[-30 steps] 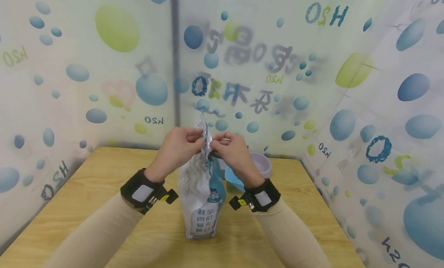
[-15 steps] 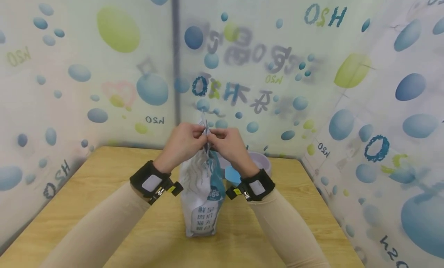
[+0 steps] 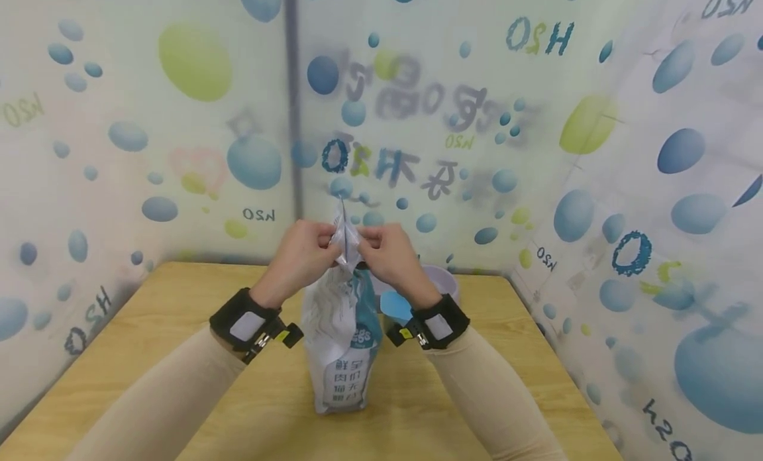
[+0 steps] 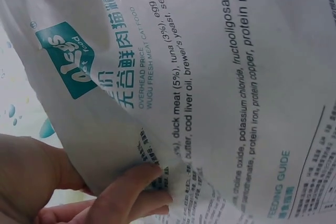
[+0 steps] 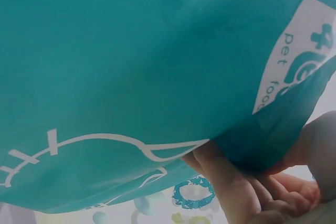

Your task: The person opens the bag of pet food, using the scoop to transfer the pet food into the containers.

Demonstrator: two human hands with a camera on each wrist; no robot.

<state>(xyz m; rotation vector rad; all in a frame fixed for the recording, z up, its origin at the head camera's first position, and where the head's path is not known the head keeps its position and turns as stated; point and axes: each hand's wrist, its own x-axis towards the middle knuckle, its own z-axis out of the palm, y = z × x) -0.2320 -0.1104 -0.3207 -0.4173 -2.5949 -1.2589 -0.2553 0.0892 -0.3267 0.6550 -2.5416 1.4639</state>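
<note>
A white and teal cat food bag (image 3: 336,322) stands upright on the wooden table in the head view. My left hand (image 3: 304,249) pinches the left side of its top, thumb and fingers on the film. Opposite it, my right hand (image 3: 387,252) pinches the right side. Between the hands the bag's top rises to a point, and a dark line shows where its two sides part slightly. Printed white film of the bag (image 4: 220,77) fills most of the left wrist view. Its teal side (image 5: 131,77) covers the right wrist view, fingers curled at the lower edge.
Behind my right hand, partly hidden by it, a lilac bowl (image 3: 444,282) stands on the wooden table (image 3: 477,381). A light blue rounded piece (image 3: 396,305) shows in front of the bowl, beside the bag. Patterned curtains (image 3: 197,116) enclose the table's back and sides.
The hands came together at the bag's top half a second ago and are now a little apart, with the top spread wider between them. The head view has shifted slightly.
</note>
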